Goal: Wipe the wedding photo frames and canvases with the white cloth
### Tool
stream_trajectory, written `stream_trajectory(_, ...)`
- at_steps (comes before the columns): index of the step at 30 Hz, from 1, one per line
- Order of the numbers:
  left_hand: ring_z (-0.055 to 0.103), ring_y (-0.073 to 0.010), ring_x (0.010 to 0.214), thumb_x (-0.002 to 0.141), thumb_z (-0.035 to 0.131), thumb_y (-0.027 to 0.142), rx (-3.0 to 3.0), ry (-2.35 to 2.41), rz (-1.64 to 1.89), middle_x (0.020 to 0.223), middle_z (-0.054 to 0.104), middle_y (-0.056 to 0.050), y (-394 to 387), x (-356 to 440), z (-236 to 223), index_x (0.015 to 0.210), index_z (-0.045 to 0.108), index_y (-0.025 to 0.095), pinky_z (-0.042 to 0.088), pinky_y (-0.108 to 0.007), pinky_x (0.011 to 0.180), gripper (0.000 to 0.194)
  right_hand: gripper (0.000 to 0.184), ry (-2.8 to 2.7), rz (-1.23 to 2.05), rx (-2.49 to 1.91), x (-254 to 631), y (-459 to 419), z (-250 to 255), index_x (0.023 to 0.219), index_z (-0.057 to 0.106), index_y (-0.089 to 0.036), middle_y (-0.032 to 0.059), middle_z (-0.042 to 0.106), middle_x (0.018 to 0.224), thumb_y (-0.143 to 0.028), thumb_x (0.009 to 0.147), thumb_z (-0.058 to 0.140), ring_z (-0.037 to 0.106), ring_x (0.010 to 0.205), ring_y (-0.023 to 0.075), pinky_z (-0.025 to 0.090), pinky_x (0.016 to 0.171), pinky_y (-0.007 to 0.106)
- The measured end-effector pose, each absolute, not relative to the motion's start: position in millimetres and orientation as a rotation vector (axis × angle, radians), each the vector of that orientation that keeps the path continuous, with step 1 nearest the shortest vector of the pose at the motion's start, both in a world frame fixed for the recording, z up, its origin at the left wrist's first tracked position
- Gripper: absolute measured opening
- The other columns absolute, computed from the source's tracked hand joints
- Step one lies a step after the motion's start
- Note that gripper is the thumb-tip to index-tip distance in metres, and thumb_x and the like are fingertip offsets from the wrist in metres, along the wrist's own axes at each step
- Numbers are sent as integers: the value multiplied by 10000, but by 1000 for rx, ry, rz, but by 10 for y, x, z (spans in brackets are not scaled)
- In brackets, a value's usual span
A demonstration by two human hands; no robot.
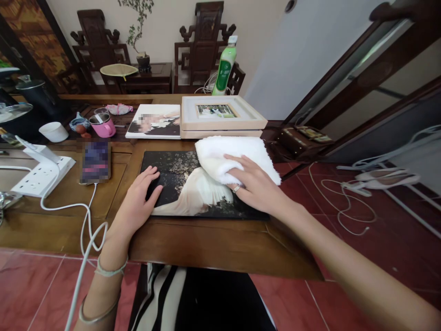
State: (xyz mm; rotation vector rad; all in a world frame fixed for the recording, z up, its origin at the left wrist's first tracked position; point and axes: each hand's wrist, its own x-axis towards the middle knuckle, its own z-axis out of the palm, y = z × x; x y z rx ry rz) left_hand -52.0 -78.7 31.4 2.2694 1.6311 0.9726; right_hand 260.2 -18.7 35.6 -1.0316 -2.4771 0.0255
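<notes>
A dark photo panel (186, 193) showing a pale, flowing dress lies flat along the near edge of the wooden table. My left hand (139, 197) rests on the panel's left end, its fingers stretched out and holding nothing. Over the panel's upper right part is a folded white towel (241, 151), which reaches past the panel's far edge. My right hand (253, 184), with a ring on one finger, grips the towel's near side and presses it on the panel. Part of the panel is hidden under the towel and this hand.
Behind the panel are a white-edged photo print (155, 122) and stacked pale frames (223, 112), with a green bottle (225, 66) beyond. To the left lie a phone (95, 161) on a charging cable, a power strip (43, 172), a pink mug (102, 125) and a white cup (54, 132).
</notes>
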Motion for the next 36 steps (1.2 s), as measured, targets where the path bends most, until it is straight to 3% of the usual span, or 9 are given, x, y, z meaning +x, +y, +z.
stream_trajectory(13, 480, -276, 1368, 966, 486, 322, 2272, 1634, 965, 1388, 577, -198, -550, -601, 527, 1211, 607, 98, 376, -492, 1151, 353, 245, -2565, 215, -756, 2403, -976, 754, 684, 580, -208, 98, 510, 1469, 6, 651, 467, 324, 1439, 318, 313, 1130, 640)
stream_trajectory(19, 483, -274, 1365, 965, 489, 315, 2267, 1637, 966, 1385, 577, -203, -623, -564, 479, 1215, 607, 86, 375, -479, 1154, 359, 268, -2576, 250, -794, 2432, -803, 705, 759, 648, -210, 101, 540, 1440, -14, 694, 478, 384, 1408, 316, 324, 1123, 647)
stream_trajectory(32, 471, -274, 1375, 968, 474, 327, 2257, 1631, 966, 1400, 568, -191, -761, -463, 291, 1231, 594, 115, 368, -499, 1156, 359, 234, -2554, 120, -964, 2730, -215, 420, 948, 672, -167, 209, 582, 1370, -99, 836, 478, 445, 1368, 327, 345, 1118, 620)
stream_trajectory(36, 467, -277, 1378, 965, 474, 325, 2241, 1631, 956, 1408, 567, -167, -743, -472, 307, 1230, 596, 151, 367, -520, 1151, 340, 228, -2496, 77, -1023, 2767, -313, 371, 954, 658, -185, 184, 557, 1409, -102, 839, 480, 426, 1380, 338, 335, 1108, 661)
